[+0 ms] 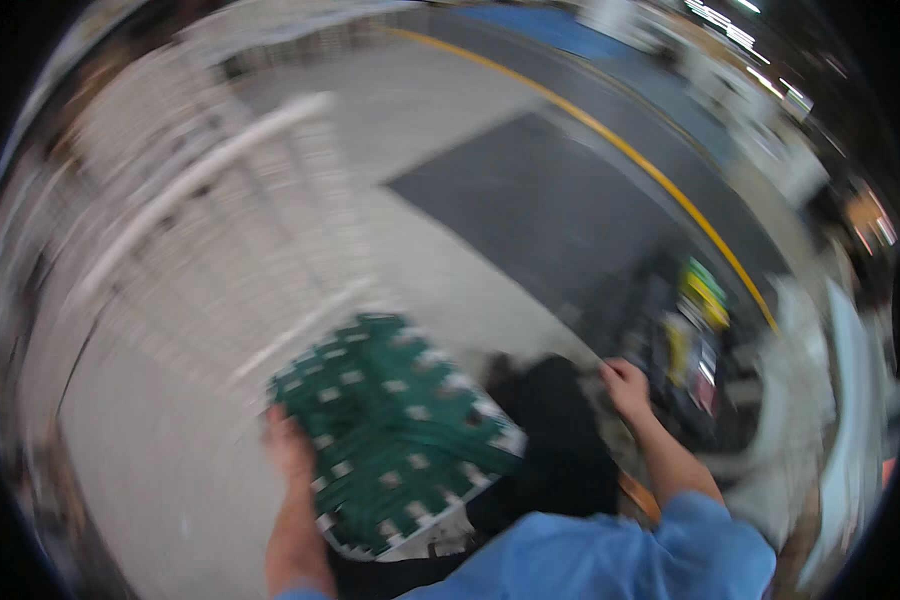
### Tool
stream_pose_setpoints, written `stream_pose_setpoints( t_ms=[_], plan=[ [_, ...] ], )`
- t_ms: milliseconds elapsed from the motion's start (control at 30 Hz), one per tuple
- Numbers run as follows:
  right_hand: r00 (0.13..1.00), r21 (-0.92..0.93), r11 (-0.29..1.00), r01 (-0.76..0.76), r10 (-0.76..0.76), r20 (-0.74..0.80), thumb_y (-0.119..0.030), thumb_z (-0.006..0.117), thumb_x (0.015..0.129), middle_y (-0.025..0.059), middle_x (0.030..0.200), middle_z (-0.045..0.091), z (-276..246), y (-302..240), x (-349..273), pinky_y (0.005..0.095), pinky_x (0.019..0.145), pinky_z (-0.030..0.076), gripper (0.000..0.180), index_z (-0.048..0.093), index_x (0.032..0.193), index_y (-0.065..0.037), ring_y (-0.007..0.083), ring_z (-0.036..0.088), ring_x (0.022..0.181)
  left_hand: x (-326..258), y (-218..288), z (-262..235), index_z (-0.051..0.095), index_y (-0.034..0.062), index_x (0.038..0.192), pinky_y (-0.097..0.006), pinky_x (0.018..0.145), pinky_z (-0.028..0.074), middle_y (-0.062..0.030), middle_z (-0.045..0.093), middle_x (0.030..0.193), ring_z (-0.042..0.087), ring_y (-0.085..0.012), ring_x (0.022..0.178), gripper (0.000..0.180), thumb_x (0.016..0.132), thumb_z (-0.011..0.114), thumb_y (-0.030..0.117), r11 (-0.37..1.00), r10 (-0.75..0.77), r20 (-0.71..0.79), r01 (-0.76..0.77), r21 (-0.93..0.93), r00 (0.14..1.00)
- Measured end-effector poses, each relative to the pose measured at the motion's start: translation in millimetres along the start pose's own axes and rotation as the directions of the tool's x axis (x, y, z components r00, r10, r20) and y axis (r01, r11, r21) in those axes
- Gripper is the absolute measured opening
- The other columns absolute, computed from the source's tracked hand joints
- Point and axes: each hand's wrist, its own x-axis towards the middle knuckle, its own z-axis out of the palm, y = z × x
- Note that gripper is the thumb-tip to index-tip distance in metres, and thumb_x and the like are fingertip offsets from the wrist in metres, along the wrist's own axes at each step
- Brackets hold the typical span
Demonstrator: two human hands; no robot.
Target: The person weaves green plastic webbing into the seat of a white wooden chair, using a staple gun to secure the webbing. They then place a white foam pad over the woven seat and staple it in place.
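A white chair (262, 345) with a slatted back stands in front of me, blurred by motion. Green webbing (375, 430) is woven across its seat frame, with pale patches showing between the straps. At the seat's left edge, my left hand (290, 446) grips the frame, its fingers partly smeared. My right hand (627, 388) is closed, off to the right of my dark-clothed knee (560, 430) and apart from the chair. Whatever its fingers may hold is too small to make out.
Several more white slatted pieces (150, 120) crowd the far left. A dark mat (530, 190) lies on the pale floor, and a yellow line (620, 145) curves beyond it. To my right is a blurred cluster of green, yellow and black items (700, 310).
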Motion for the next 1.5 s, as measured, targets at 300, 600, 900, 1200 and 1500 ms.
stream_pose_setpoints(
  t_ms=[300, 600, 900, 1200, 1500],
  plan=[
    [0.843, -0.158, 0.922, -0.354, 0.241, -0.481, -0.025, 0.073, 0.095, 0.0105, 0.095, 0.079, -138, 87, 42, 0.0354, 0.077, 0.055, 0.026, 0.080, 0.109, -0.004, 0.0171, 0.072, 0.084, 0, 23, -7, 0.052, 0.0147, 0.158, -0.044, 0.127, 0.030, -0.0063, 0.048, 0.167, 0.044, -0.0283, 0.153, 0.048, 0.113, 0.043, 0.032, 0.998, -0.055, -0.016, 0.055, -0.024, 0.998],
    [0.859, 0.025, 0.865, -0.502, 0.501, -0.102, -0.007, 0.074, 0.081, 0.0109, 0.110, 0.069, -128, 96, 133, 0.0439, 0.080, 0.052, 0.047, 0.065, 0.126, 0.003, 0.0271, 0.065, 0.093, -1, 12, -11, 0.058, 0.0275, 0.151, -0.046, 0.124, 0.039, 0.0052, 0.053, 0.162, 0.057, -0.0354, 0.139, 0.043, 0.109, 0.053, 0.034, 0.986, -0.157, -0.061, 0.160, 0.043, 0.986],
    [0.987, 0.124, 0.991, 0.039, -0.058, 0.149, -0.007, 0.078, 0.087, 0.0114, 0.131, 0.064, -78, -93, 98, 0.0378, 0.104, 0.047, 0.057, 0.058, 0.140, 0.001, 0.0249, 0.063, 0.113, -4, -5, -3, 0.057, 0.0314, 0.151, -0.052, 0.108, 0.053, 0.0126, 0.049, 0.162, 0.055, -0.0451, 0.134, 0.045, 0.107, 0.057, 0.038, 0.993, -0.114, -0.120, 0.118, 0.026, 0.986],
    [0.343, 0.433, 0.872, 0.230, -0.489, 0.802, -0.023, 0.083, 0.095, -0.0033, 0.083, 0.062, 176, -397, -35, 0.0287, 0.055, 0.047, 0.031, 0.067, 0.116, -0.007, 0.0095, 0.057, 0.063, 0, -28, 5, 0.059, 0.0245, 0.148, -0.055, 0.097, 0.056, 0.0008, 0.058, 0.157, 0.061, -0.0435, 0.124, 0.046, 0.102, 0.059, 0.031, 0.994, 0.003, -0.119, -0.016, -0.108, 0.993],
    [0.158, 0.477, 0.861, 0.175, -0.503, 0.850, -0.012, 0.078, 0.097, 0.0074, 0.115, 0.075, 320, -464, -128, 0.0355, 0.094, 0.052, 0.034, 0.069, 0.127, 0.001, 0.0183, 0.068, 0.103, -17, -23, -14, 0.060, 0.0225, 0.146, -0.050, 0.083, 0.059, 0.0056, 0.054, 0.159, 0.061, -0.0388, 0.119, 0.044, 0.104, 0.061, 0.033, 0.993, -0.021, -0.289, -0.013, -0.114, 0.957]
  ],
)
